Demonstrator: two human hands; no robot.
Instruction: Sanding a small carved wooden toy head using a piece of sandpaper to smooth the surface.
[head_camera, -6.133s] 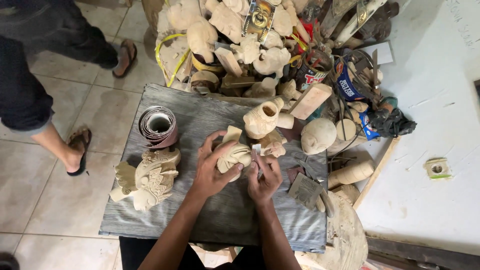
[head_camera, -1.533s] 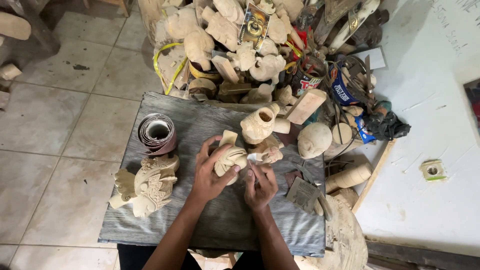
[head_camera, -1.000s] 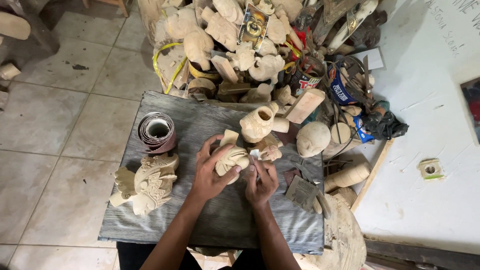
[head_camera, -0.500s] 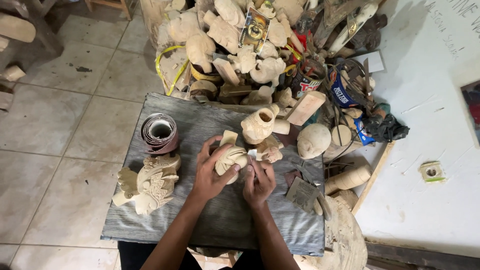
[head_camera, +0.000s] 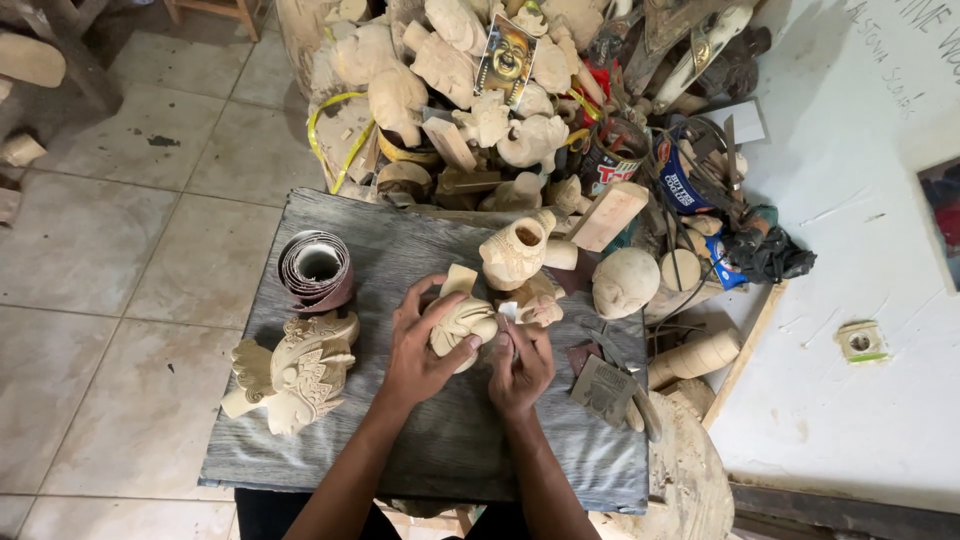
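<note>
A pale carved wooden figure (head_camera: 462, 322) is cupped in my left hand (head_camera: 418, 345) over the middle of a grey wooden board (head_camera: 430, 440). My right hand (head_camera: 518, 362) is pinched on a small scrap, probably sandpaper (head_camera: 507, 313), and presses it against the figure's right side. Both forearms come up from the bottom edge of the view.
On the board lie a roll of sandpaper (head_camera: 317, 269), a winged carved piece (head_camera: 295, 368) at the left and a hollow carved head (head_camera: 515, 253). A heap of unfinished carvings (head_camera: 470, 90), cans and tools lies beyond. A round wooden head (head_camera: 624, 282) and loose sandpaper sheets (head_camera: 603, 387) sit at the right.
A person who stood at the upper left six seconds ago is gone. My hands stay on the figure, with only small shifts of the right hand against it.
</note>
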